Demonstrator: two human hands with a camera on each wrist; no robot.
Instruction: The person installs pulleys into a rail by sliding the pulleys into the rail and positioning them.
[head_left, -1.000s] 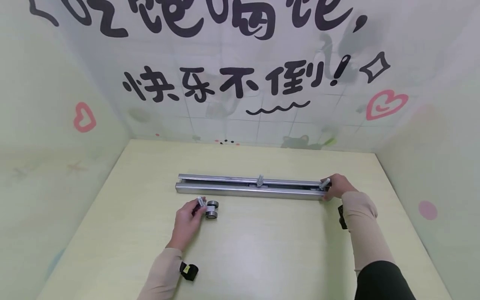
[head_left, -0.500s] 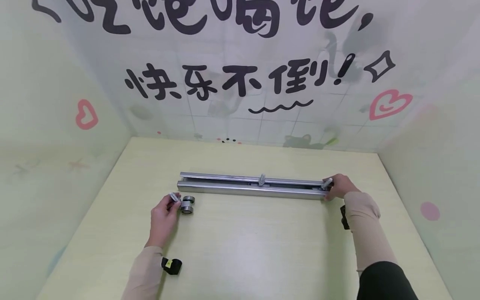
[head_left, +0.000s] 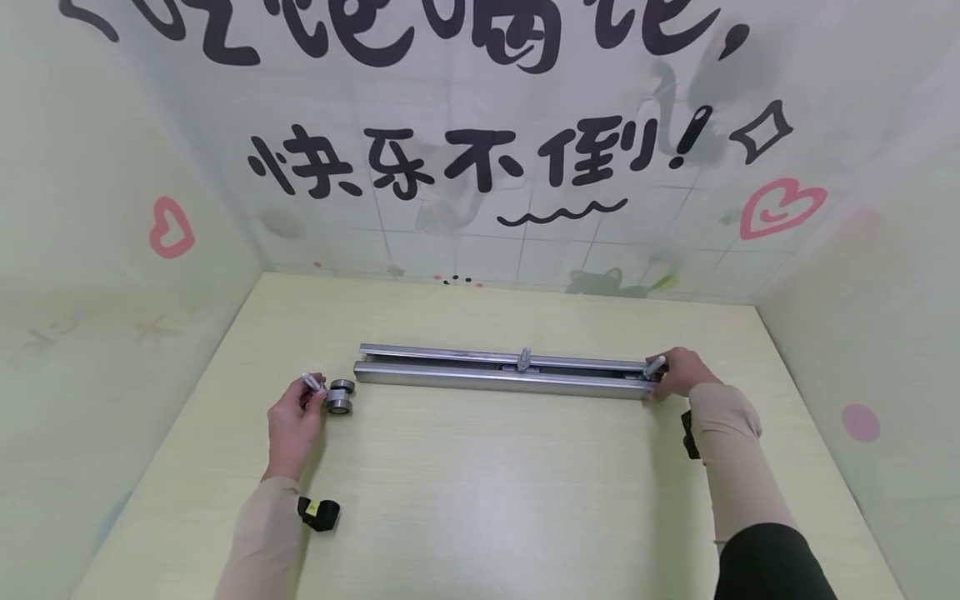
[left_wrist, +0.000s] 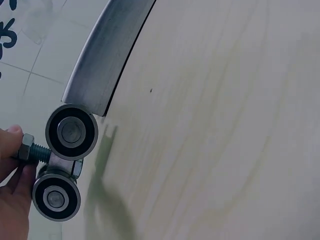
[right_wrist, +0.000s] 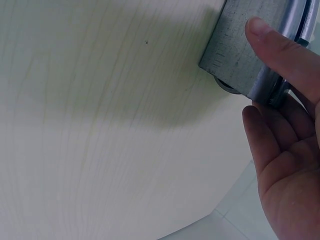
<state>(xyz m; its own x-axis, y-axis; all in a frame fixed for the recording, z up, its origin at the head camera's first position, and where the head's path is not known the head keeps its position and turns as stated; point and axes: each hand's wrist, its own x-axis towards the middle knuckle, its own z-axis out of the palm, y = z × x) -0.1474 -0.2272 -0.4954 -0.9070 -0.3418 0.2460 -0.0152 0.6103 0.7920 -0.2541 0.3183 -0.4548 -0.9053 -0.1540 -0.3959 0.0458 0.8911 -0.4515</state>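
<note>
My left hand [head_left: 292,425] pinches the bolt end of a roller trolley [head_left: 340,397], just off the left end of a long metal channel rail [head_left: 480,379]. In the left wrist view, the trolley's wheels [left_wrist: 71,132] and the nut on its bolt [left_wrist: 26,148] show near the rail end [left_wrist: 102,65]. At the rail's right end my right hand [head_left: 678,373] grips the channel, its thumb [right_wrist: 280,45] along the side wall. One bolt [head_left: 524,360] sticks up from the slot at mid-rail, and another bolt [head_left: 655,365] beside the right hand.
The rail lies lengthwise on a pale wood-grain table [head_left: 480,500]. Printed wall sheets [head_left: 480,242] enclose the table at the back and both sides. A black wrist camera [head_left: 318,513] hangs under the left forearm, another black camera [head_left: 690,435] by the right.
My left hand has moved left with the roller trolley, from in front of the rail to beyond its left end. The right hand stays on the rail, which lies still.
</note>
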